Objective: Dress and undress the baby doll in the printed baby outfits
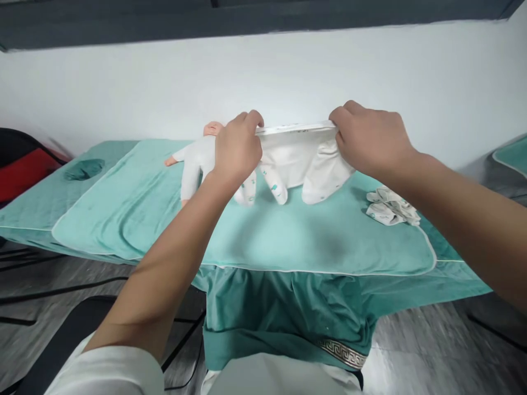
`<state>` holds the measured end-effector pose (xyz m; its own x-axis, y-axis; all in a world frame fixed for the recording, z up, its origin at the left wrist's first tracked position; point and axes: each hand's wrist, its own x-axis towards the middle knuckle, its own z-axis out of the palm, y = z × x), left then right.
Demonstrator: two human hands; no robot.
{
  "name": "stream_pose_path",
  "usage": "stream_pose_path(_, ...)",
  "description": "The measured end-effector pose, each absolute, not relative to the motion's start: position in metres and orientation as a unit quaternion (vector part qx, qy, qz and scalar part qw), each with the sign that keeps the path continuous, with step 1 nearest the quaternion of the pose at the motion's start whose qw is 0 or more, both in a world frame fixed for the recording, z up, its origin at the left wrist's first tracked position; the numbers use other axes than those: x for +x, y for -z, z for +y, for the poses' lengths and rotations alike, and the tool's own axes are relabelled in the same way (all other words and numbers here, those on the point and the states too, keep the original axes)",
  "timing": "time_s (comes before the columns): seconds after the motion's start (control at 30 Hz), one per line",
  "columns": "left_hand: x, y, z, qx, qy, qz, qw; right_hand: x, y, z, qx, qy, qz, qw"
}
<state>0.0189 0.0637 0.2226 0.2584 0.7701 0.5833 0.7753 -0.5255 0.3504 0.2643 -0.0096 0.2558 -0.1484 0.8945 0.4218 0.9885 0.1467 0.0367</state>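
A white baby garment [294, 159] with small green prints hangs stretched between my hands above the bed. My left hand [239, 144] is closed on one end of its upper edge, and my right hand [368, 134] grips the other end. Rounded printed ends of the cloth dangle below. I cannot tell whether it is trousers or a one-piece. Behind my left hand lies a baby doll [195, 159] in a pale suit, partly hidden by that hand and forearm. A crumpled white printed cloth [393, 206] rests near my right forearm.
The bed [37, 206] has a green cover, a face hole [84, 169] at the left and a green mat [123, 219] on top. A white wall [144, 93] stands directly behind. A black chair [69, 340] is at lower left, a red item [24, 173] farther back.
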Motion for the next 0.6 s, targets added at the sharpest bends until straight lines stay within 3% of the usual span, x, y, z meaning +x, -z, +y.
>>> stream_pose_path(0.23,-0.003,-0.191,0.096,-0.769,0.408,-0.487,-0.068,0.292,-0.233,-0.011,-0.668,0.1,-0.717,0.174)
stream_pose_path(0.4,0.004,-0.203,0.068,-0.789,0.398,-0.466,-0.04,0.28,-0.229,-0.015,-0.686,0.049,-0.699,0.197)
stream_pose_path(0.6,0.007,-0.212,0.055,-0.795,0.356,-0.49,-0.003,0.281,-0.227,-0.013,-0.644,0.085,-0.728,0.219)
